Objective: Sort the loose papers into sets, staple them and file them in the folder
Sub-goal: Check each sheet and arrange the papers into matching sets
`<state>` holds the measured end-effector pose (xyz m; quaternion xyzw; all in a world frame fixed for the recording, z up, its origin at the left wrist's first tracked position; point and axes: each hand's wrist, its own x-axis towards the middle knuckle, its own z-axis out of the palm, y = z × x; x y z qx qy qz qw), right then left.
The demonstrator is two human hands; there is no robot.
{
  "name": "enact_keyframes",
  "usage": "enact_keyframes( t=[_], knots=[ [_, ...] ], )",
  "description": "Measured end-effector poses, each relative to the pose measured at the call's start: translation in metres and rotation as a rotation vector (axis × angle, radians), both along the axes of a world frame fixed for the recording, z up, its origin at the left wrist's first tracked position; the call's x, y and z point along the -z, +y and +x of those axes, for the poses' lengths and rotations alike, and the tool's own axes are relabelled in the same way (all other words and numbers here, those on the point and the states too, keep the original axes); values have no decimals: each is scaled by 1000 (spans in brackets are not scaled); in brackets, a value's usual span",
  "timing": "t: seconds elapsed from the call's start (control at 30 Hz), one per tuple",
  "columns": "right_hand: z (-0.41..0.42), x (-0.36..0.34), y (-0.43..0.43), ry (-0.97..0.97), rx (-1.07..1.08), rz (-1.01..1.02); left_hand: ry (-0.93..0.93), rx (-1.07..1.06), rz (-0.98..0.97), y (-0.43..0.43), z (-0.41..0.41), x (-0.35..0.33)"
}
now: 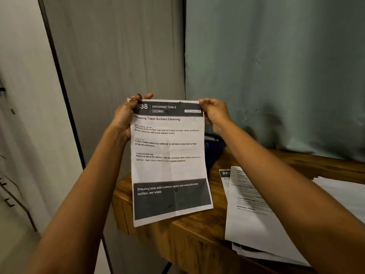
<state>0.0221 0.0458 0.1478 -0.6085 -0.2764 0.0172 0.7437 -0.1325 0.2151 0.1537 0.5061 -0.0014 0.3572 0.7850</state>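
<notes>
I hold a printed sheet [169,167] upright in front of me; its dark header reads "Dressing Table". My left hand [126,115] pinches its top left corner, thumb over the header. My right hand [214,113] pinches the top right corner. The sheet hangs above the left end of a wooden table [197,230]. Loose printed papers [254,210] lie in an untidy pile on the table to the right, partly under my right forearm. A dark blue object [214,149], possibly the folder, shows behind the sheet's right edge, mostly hidden.
More white sheets [343,192] lie at the far right of the table. Grey-green curtains hang close behind the table. A pale wall and a dark vertical frame stand to the left. The table's front edge runs diagonally toward the lower right.
</notes>
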Motion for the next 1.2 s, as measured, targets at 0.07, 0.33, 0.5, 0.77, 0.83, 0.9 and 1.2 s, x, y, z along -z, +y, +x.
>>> enact_keyframes(
  t=[0.07,0.33,0.5,0.77,0.83,0.9,1.2],
  knots=[
    [-3,12,-4,91,-77,-36,19,-5,-17,3,1,7],
    [-33,74,-31,124,-335,-423,60,9,-180,16,5,29],
    [-42,94,-37,178,-305,-581,175,-14,-250,19,6,50],
    [-19,106,-18,340,-12,-451,821,107,197,25,-6,104],
    [-17,113,-14,362,57,-447,931,71,372,20,-11,118],
    [-16,123,-8,358,101,-456,980,-28,532,21,-15,129],
    [-28,144,17,288,159,-572,1079,-250,894,37,-19,151]
  ],
)
